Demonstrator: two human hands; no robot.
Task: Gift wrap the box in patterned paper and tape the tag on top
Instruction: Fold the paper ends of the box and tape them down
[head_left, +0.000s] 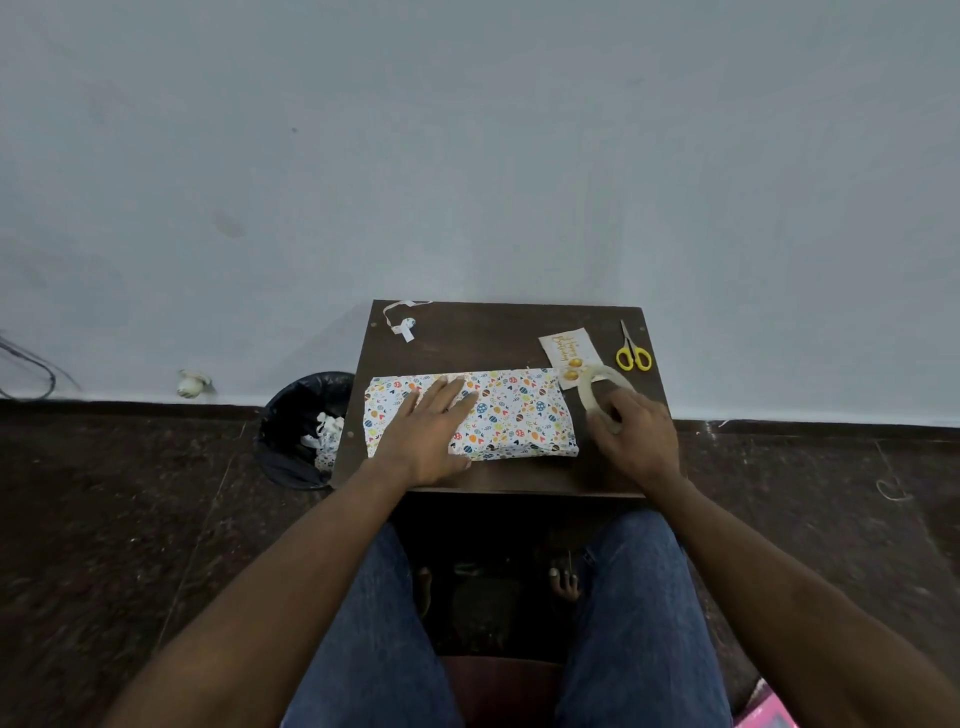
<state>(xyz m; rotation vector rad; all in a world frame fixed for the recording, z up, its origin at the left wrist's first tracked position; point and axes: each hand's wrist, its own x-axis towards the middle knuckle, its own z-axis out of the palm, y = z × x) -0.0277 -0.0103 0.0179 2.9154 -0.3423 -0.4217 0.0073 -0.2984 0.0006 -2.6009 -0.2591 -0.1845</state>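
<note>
- Head view: the box (470, 413), already covered in patterned paper, lay lengthwise across the middle of the small dark bench (498, 332). That put it squarely before the person, probably so both hands could reach it.
- The left hand (428, 431) lay flat on the left half of the box, fingers straight and spread, palm down. It looked to be pinning the paper so the fold would not spring up; its grip held nothing.
- The right hand (631, 428) was just right of the box, fingers curled round a roll of tape (602, 392), the roll standing on edge off the box's right end. I judged it was about to pull a strip for the seam.
- The tag (566, 353) lay behind the box's right far corner, touching the tape roll's edge, not yet fixed on top.
- The scissors (632, 353) rested farther right of the tag, untouched, within reach of the right hand.
- A strip of scrap paper (402, 319) sat behind the box's left end.
- A bin (301, 431) stood on the floor left of the box, holding offcuts.
- Both forearms reached forward from the lap, angled inward toward the box.
</note>
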